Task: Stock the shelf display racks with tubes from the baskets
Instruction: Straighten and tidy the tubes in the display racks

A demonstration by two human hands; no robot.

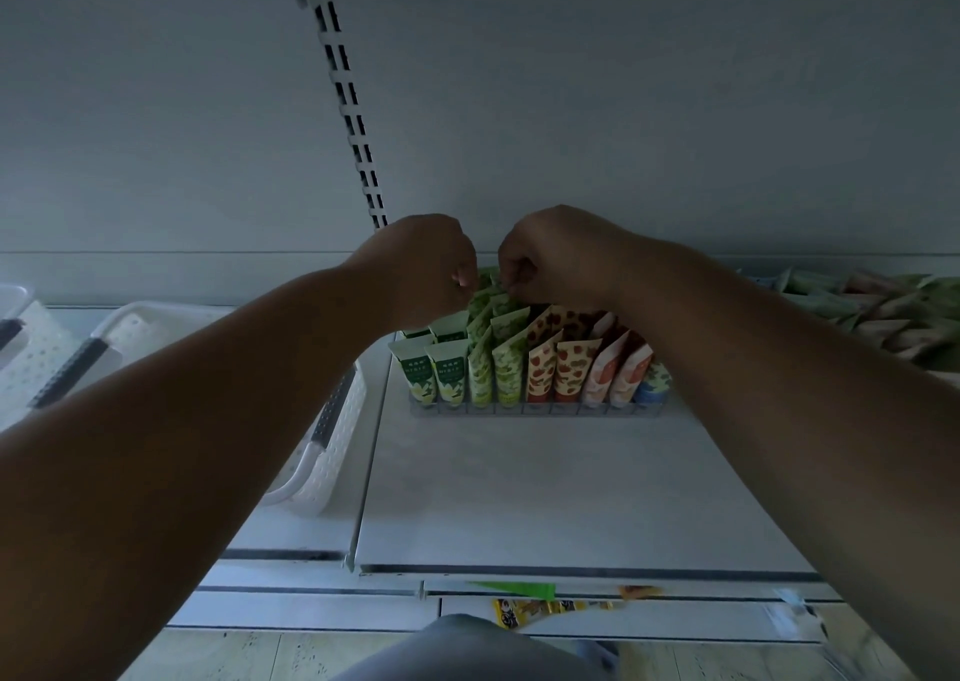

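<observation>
A clear display rack (535,410) stands at the back of the white shelf, filled with upright tubes in rows: green-and-white ones (447,368) at the left, green patterned ones (506,363), red patterned ones (569,363), then pink and blue. My left hand (426,270) and my right hand (550,254) reach over the rack's back rows, both with fingers curled, pinching the top edges of green patterned tubes (491,296). The fingertips are partly hidden behind the knuckles.
A white perforated basket (327,452) with a dark handle sits on the shelf to the left, under my left forearm; another basket (21,327) lies further left. A pile of loose tubes (883,311) lies at the right. A slotted upright (353,124) runs up the back wall.
</observation>
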